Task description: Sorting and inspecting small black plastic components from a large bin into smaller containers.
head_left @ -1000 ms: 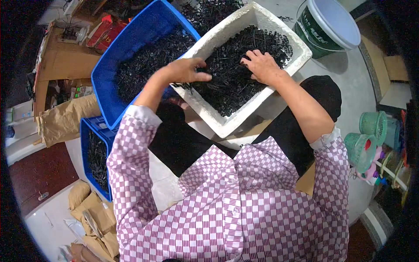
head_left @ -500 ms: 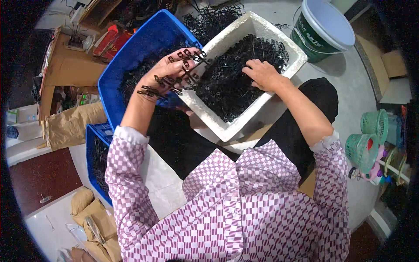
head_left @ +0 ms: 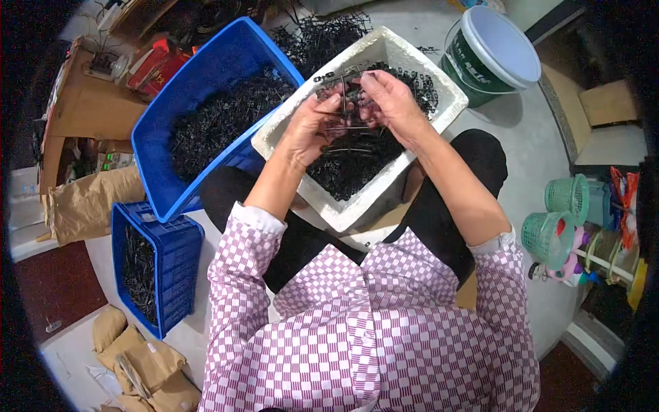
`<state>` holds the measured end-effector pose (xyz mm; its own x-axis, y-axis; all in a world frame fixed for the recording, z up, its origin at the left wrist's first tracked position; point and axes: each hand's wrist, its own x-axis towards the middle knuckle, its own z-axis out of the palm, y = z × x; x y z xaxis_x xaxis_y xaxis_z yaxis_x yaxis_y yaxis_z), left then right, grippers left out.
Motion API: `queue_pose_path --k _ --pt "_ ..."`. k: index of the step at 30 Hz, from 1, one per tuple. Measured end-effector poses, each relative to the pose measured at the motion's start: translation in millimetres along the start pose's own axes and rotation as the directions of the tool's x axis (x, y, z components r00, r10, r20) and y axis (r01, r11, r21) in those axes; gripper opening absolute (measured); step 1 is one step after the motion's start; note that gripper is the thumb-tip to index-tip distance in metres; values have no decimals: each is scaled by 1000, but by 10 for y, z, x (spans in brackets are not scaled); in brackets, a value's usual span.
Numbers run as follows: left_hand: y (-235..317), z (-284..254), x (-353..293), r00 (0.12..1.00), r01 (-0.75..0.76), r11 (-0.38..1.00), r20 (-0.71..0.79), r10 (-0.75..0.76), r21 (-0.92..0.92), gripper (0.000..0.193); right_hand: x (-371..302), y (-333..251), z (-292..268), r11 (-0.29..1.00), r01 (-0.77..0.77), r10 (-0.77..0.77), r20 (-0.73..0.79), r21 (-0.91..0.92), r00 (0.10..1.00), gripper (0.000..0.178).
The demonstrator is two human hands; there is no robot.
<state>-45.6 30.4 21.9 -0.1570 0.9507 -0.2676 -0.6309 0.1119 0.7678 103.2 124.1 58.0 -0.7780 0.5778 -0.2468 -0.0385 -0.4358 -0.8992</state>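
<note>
My two hands meet above a white foam box (head_left: 324,214) between my knees. It holds a heap of small black plastic parts (head_left: 347,175). Between the hands is a thin black branched plastic frame (head_left: 344,96) with small loop-like pieces along it. My left hand (head_left: 309,127) is closed round its left side, with thin rods sticking out past the fingers. My right hand (head_left: 397,110) pinches it from the other side, thumb and fingers together. Motion blurs the fingertips and part of the frame.
A large blue bin (head_left: 152,134) of similar black pieces tilts at the left, with a smaller blue crate (head_left: 180,264) below it. More black frames (head_left: 322,41) lie behind the box. A white-and-green bucket (head_left: 480,65) stands at far right; green baskets (head_left: 546,237) are at right.
My left hand has moved right, from the blue bin's edge to over the foam box. My right hand has lifted off the heap and come left to grip the frame. The view has shifted slightly.
</note>
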Motion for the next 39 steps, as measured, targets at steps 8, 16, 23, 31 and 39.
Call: queue_pose_path --k 8,16,23,31,39 --pt "-106 284 -81 985 172 918 51 -165 -357 51 270 182 -203 976 219 -216 -139 8 967 14" --pt "-90 155 -97 964 266 898 88 -252 -350 58 283 137 -361 980 196 -195 -57 19 979 13" --pt "-133 213 -79 977 206 978 -47 -207 -10 42 303 139 -340 912 222 -235 6 -345 972 17" --pt "-139 246 -53 958 1 1000 -287 -8 -27 24 163 72 -311 972 131 -152 -102 -193 983 49" --pt "-37 87 -54 908 -184 972 -405 111 -146 24 -84 189 -112 933 134 -160 -52 -333 986 66"
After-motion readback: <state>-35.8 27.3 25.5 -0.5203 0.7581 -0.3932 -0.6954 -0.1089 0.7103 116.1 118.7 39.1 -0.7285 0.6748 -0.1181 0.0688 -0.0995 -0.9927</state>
